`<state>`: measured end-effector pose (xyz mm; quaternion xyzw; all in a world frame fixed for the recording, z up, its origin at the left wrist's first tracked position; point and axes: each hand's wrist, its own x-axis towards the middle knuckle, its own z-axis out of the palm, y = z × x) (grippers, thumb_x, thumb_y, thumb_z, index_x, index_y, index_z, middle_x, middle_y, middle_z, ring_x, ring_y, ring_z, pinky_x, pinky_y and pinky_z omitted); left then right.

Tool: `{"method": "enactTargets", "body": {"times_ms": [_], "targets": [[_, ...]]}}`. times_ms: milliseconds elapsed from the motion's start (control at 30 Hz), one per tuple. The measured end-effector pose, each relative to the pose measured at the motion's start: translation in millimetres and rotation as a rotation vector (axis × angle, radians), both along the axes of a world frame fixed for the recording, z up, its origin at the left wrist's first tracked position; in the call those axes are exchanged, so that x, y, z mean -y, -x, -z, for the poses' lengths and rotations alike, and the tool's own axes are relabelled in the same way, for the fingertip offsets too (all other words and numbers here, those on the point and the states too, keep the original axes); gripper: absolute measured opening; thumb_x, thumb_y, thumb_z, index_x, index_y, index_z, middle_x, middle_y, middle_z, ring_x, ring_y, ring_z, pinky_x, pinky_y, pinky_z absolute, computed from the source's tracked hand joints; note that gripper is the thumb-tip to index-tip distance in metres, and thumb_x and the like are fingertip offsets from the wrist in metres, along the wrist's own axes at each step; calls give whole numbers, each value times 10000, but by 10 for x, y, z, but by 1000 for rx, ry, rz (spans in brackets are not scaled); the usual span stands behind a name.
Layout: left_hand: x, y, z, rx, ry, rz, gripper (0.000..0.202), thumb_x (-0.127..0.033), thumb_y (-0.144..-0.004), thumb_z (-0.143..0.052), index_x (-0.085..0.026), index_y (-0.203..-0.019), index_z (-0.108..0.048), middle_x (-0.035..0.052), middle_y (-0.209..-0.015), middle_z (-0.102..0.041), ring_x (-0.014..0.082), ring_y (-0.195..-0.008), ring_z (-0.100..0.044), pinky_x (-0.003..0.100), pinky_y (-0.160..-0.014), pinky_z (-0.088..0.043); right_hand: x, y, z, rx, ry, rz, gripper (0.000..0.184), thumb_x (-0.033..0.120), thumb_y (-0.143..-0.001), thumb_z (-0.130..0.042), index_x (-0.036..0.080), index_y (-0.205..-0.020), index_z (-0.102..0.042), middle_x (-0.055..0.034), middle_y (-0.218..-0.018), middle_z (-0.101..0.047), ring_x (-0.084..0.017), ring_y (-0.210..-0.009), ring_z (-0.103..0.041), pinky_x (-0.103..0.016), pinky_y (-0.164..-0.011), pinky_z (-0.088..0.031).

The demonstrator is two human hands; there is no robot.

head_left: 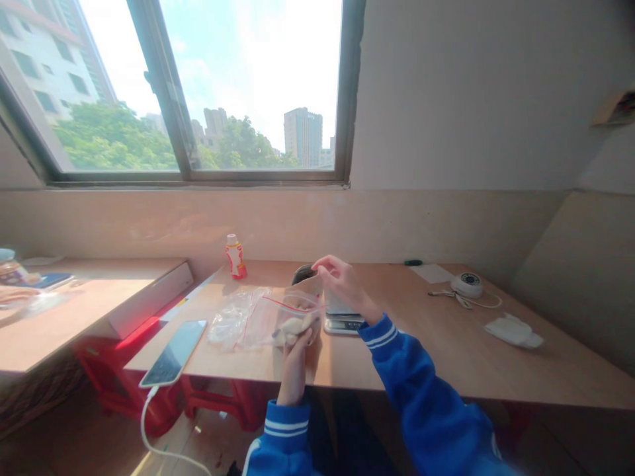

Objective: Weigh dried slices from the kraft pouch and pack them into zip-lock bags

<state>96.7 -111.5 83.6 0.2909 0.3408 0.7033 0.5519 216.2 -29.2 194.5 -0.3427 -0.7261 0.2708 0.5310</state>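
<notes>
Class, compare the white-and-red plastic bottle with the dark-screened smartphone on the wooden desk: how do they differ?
The white-and-red plastic bottle stands upright near the wall, while the dark-screened smartphone lies flat at the desk's front edge. The bottle is narrow and rounded; the smartphone is thin and rectangular. A white cable runs from the smartphone, but none from the bottle. Both rest on the light wooden desk.

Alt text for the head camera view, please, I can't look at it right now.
A person's left hand holds a pale item against a brown paper pouch, beside a clear plastic bag with a red seal. The right hand touches the pouch's top, above a digital scale on a wooden desk.
</notes>
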Motion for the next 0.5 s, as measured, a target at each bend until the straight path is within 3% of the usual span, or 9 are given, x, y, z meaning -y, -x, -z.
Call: {"method": "enactTargets", "body": {"times_ms": [100,267,500], "targets": [[-30,-44,7,3,2,9,308,-286,-690,-692,-199,-986,-689,53,-1153,-680,268,-1234,-519,499,-1112,-309,119,-100,64,-7,41,-88,204,308,-839,-514,176,-846,-669,7,-729,-652,-117,-633,-585,-234,-610,-469],[-81,-50,117,-32,-4,8,328,-276,-683,-720,-184,-994,-675,53,-1086,-698,261,-1153,-576,486,-1094,-345,295,-70,49,174,49,-309,216,340,-818,-584,180,-870,-719,-37,-879,-717,-176,-816,-647,-287,-736,-510],[-129,-1,302,-109,27,-12,490,-240,-583,-785,-216,-1043,-617,48,-1073,-686,275,-1129,-579,477,-1054,-376,341,-29,-33,386,19,-532,171,281,-718,-690,211,-860,-755,9,-773,-722,-151,-681,-644,-234,-623,-504]]}}
